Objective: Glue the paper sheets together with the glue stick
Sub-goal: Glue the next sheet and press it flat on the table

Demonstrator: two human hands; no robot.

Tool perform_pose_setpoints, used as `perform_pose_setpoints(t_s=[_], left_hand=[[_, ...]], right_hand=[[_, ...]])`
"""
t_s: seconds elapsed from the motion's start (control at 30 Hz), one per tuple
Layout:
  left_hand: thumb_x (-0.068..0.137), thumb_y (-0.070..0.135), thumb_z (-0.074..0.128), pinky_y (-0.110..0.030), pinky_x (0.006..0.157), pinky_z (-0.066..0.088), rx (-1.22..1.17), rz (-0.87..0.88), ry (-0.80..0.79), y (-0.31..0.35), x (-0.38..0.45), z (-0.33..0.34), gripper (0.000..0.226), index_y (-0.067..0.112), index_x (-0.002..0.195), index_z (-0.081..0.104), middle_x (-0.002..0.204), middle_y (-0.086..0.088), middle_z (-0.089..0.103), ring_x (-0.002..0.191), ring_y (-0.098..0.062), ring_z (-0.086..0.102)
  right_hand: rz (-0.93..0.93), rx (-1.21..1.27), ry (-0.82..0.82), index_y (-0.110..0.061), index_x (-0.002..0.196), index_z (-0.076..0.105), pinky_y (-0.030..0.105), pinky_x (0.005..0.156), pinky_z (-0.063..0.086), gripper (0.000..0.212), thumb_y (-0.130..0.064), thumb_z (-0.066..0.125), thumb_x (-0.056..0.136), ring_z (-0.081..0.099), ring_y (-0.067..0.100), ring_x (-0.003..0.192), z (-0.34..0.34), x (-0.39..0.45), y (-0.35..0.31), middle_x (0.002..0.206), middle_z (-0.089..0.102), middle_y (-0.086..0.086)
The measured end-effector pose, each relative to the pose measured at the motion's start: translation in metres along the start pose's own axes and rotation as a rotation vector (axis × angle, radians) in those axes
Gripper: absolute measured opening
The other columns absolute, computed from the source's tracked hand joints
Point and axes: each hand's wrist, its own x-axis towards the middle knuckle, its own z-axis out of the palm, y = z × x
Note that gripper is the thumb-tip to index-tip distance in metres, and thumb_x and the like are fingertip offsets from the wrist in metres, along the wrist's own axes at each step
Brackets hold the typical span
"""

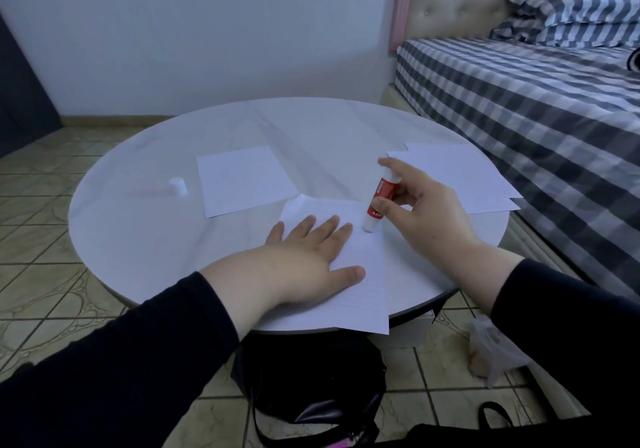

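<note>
Nearest item: a black bag is lying on the floor under the desk. On the round white desk we are pressing our left hand, fingers spread flat, onto the near paper sheet. Our right hand is pinching the red glue stick, its white tip touching that sheet. Farther: a second sheet, the white cap to its left, more sheets at the right. Beyond, a striped bed is standing.
</note>
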Motion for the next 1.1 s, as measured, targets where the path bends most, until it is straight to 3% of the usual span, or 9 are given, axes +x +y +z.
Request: perform_pose_setpoints(t_s=[0.13, 0.33, 0.5, 0.6, 0.7, 0.87, 1.0, 1.1], left_hand=[[0.09, 0.074, 0.016, -0.05, 0.117, -0.012, 0.003, -0.022, 0.022, 0.0, 0.005, 0.0, 0.076, 0.04, 0.15, -0.015, 0.158, 0.018, -0.022, 0.146, -0.011, -0.022], [0.089, 0.075, 0.014, -0.052, 0.117, -0.013, -0.006, -0.058, 0.031, 0.0, 0.01, 0.0, 0.078, 0.038, 0.151, -0.015, 0.158, 0.017, -0.022, 0.146, -0.012, -0.022], [0.088, 0.075, 0.013, -0.053, 0.116, -0.013, -0.029, -0.089, 0.054, 0.0, 0.016, 0.001, 0.078, 0.038, 0.151, -0.015, 0.159, 0.017, -0.021, 0.147, -0.014, -0.021], [0.089, 0.074, 0.012, -0.053, 0.117, -0.011, -0.033, -0.087, 0.06, 0.0, 0.016, 0.002, 0.078, 0.036, 0.151, -0.015, 0.159, 0.016, -0.021, 0.147, -0.014, -0.02], [0.094, 0.067, 0.01, -0.054, 0.117, -0.011, -0.028, -0.1, 0.07, 0.001, 0.016, 0.001, 0.071, 0.035, 0.152, -0.014, 0.159, 0.014, -0.02, 0.147, -0.016, -0.02], [0.099, 0.055, 0.009, -0.054, 0.117, -0.011, -0.045, -0.128, 0.103, 0.007, 0.019, 0.005, 0.062, 0.032, 0.152, -0.012, 0.16, 0.012, -0.018, 0.148, -0.018, -0.018], [0.101, 0.045, 0.007, -0.054, 0.117, -0.01, -0.057, -0.129, 0.102, 0.007, 0.017, 0.004, 0.057, 0.032, 0.152, -0.014, 0.16, 0.013, -0.019, 0.148, -0.017, -0.019], [0.101, 0.04, 0.008, -0.053, 0.117, -0.007, -0.047, -0.125, 0.089, 0.005, 0.017, 0.0, 0.056, 0.034, 0.152, -0.013, 0.16, 0.014, -0.018, 0.148, -0.017, -0.015]], right_hand=[[0.016, -0.081, 0.002, -0.03, 0.132, 0.052, -0.003, 0.073, 0.036, 0.049, -0.019, 0.068, 0.087, 0.061, 0.004, 0.082, 0.001, 0.011, 0.006, 0.087, 0.06, -0.017], [-0.019, -0.052, 0.04, -0.033, 0.132, 0.052, -0.002, 0.074, 0.038, 0.049, -0.019, 0.067, 0.088, 0.06, -0.006, 0.082, 0.003, 0.01, 0.004, 0.087, 0.06, -0.022], [-0.052, -0.138, 0.003, -0.029, 0.134, 0.05, -0.001, 0.074, 0.038, 0.048, -0.018, 0.065, 0.09, 0.062, 0.007, 0.086, 0.004, 0.013, 0.005, 0.093, 0.062, -0.014], [-0.02, -0.06, 0.037, -0.032, 0.133, 0.051, -0.001, 0.076, 0.038, 0.049, -0.018, 0.066, 0.089, 0.062, 0.003, 0.085, 0.002, 0.011, 0.005, 0.093, 0.061, -0.017], [-0.059, -0.054, -0.018, -0.034, 0.133, 0.051, -0.001, 0.079, 0.039, 0.05, -0.018, 0.068, 0.088, 0.06, -0.007, 0.087, 0.004, 0.001, 0.001, 0.089, 0.061, -0.021], [-0.046, -0.121, 0.003, -0.03, 0.133, 0.051, -0.001, 0.075, 0.038, 0.049, -0.017, 0.067, 0.089, 0.063, 0.004, 0.085, 0.002, 0.005, 0.001, 0.089, 0.06, -0.019], [-0.034, -0.026, 0.0, -0.036, 0.131, 0.051, 0.005, 0.084, 0.043, 0.05, -0.019, 0.069, 0.088, 0.063, -0.003, 0.086, -0.003, -0.008, -0.007, 0.089, 0.062, -0.018], [-0.075, -0.08, -0.071, -0.036, 0.131, 0.051, 0.0, 0.081, 0.04, 0.05, -0.02, 0.069, 0.087, 0.061, -0.007, 0.088, -0.001, -0.021, -0.013, 0.09, 0.062, -0.021]])
